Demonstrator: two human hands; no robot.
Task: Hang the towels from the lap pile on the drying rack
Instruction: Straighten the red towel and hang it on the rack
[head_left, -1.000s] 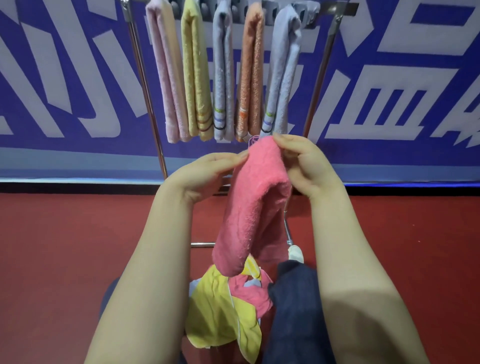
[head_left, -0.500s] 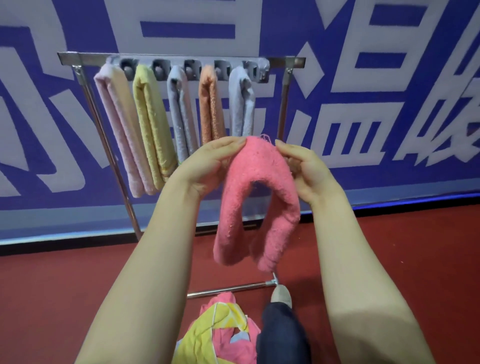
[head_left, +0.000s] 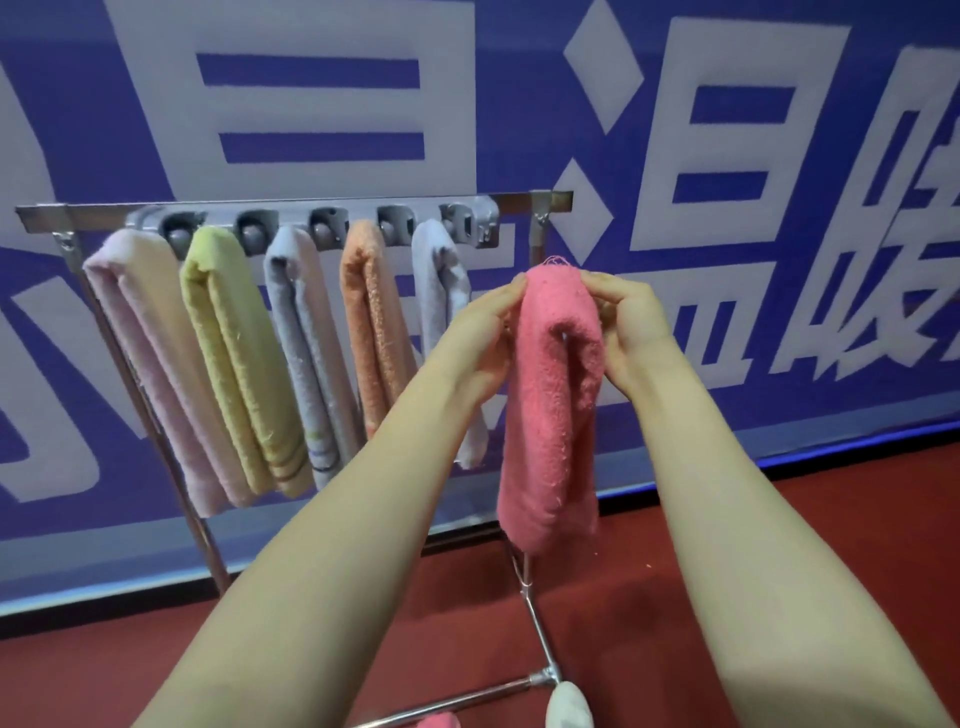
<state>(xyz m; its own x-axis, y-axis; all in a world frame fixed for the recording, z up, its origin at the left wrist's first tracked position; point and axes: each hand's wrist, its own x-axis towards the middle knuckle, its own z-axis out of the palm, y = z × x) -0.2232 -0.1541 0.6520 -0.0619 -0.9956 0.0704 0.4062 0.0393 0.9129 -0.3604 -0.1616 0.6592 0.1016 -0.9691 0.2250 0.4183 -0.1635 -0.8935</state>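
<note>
Blue lettered wall (head_left: 311, 104) backs the drying rack (head_left: 291, 209), five towels (head_left: 223, 353) hung. Your left hand (head_left: 480, 332) and right hand (head_left: 631, 322) both pinch the pink towel (head_left: 550, 415) at its fold, held up just right of that row, probably so it goes on doubled like the rest.

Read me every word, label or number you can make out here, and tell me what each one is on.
"温": large white character on the blue banner, its bottom partly behind the pink towel.
"暖", probably: same banner, cut off by the right edge.
Left of "温": barred character cropped at the top, "目" or "自", cannot tell.
Far left: fragment, unreadable.
Hanging towels and rack: no readable text.
</note>
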